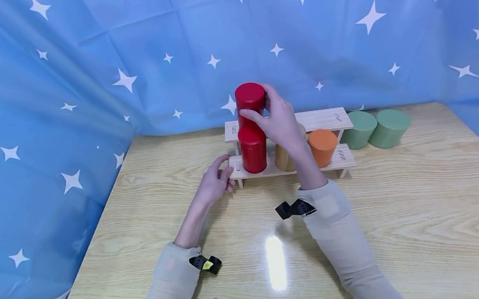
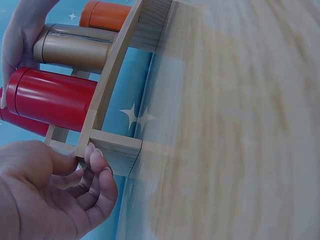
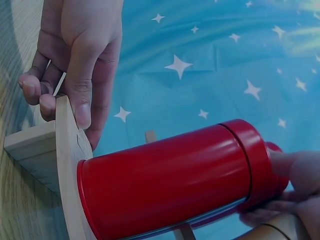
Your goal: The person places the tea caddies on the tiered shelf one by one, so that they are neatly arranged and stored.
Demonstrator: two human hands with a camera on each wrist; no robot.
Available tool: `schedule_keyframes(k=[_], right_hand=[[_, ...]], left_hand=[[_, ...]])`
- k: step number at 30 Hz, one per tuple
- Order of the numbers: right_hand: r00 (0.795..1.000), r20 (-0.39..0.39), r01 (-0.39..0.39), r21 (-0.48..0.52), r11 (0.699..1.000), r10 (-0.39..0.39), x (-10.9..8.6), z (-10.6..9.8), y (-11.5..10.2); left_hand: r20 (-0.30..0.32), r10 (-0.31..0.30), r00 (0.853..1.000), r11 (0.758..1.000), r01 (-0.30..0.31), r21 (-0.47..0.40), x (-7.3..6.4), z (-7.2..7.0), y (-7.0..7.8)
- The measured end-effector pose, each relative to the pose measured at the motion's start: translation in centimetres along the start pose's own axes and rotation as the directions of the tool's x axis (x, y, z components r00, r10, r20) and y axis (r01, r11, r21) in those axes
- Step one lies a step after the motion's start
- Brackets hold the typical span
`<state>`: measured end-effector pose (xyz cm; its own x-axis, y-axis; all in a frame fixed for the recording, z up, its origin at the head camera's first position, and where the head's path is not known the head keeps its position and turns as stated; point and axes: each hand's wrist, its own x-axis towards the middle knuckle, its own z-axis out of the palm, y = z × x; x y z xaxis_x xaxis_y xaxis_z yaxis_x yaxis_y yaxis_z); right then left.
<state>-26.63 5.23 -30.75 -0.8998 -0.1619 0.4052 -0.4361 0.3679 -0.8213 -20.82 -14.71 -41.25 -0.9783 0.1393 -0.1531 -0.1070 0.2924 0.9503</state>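
A wooden two-tier rack [image 1: 326, 119] stands at the back of the table. My left hand [image 1: 216, 182] pinches the left end of its lower shelf [image 2: 102, 107] between thumb and fingers. With my right hand [image 1: 281, 119] I grip a red canister [image 1: 250, 98] at the left end of the upper shelf; whether its base touches that shelf is hidden. Directly in front, a second red canister [image 3: 170, 180] stands upright on the lower shelf. To its right on that shelf are a gold canister [image 2: 75, 47], partly behind my right wrist, and an orange canister [image 1: 323, 147].
Two green canisters, one nearer the rack [image 1: 359, 129] and one farther right [image 1: 390, 129], stand on the wooden table [image 1: 433, 208] beside the rack's right end. A blue star-patterned cloth [image 1: 180, 55] hangs close behind the rack and along the left side.
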Motion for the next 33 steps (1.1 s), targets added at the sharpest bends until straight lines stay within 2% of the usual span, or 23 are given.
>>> schedule_keyframes(k=[15,19,23,33], right_hand=[[0.999,0.004,-0.033,-0.035,0.999,0.033,0.1,-0.1,0.0],[0.999,-0.015,-0.046,-0.001,0.999,0.046,0.1,-0.1,0.0],[0.996,-0.067,-0.047,0.063,0.997,0.051,-0.1,-0.2,-0.3],[0.976,-0.206,0.1,0.116,0.988,-0.075,-0.7,-1.6,-1.6]], left_hand=[[-0.008,0.009,1.0,1.0,-0.009,0.015,0.1,0.0,0.0],[-0.007,0.011,1.0,1.0,-0.011,0.015,0.1,0.0,-0.1],[-0.006,0.014,1.0,1.0,-0.014,0.01,0.1,0.1,-0.2],[0.002,0.008,1.0,1.0,-0.008,0.009,0.3,-0.1,-0.1]])
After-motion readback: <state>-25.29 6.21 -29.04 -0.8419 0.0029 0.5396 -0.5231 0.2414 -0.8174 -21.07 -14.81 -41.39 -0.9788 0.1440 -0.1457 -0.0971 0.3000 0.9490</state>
